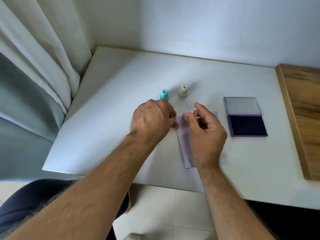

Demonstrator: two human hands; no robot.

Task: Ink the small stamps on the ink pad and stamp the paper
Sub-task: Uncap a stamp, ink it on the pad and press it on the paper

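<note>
A white sheet of paper lies on the white table, mostly hidden under my hands. My left hand rests on the paper's left edge with fingertips pressing it down. My right hand holds a small pink stamp between thumb and fingers over the paper's top part; its dark base shows at the fingertips. A teal stamp and a beige stamp stand upright behind my hands. The open purple ink pad lies to the right, lid folded back.
A wooden board lies along the table's right side. A white curtain hangs at the left beside the table's edge. A white wall runs behind the table. My dark-clothed knee is below the front edge, over a tiled floor.
</note>
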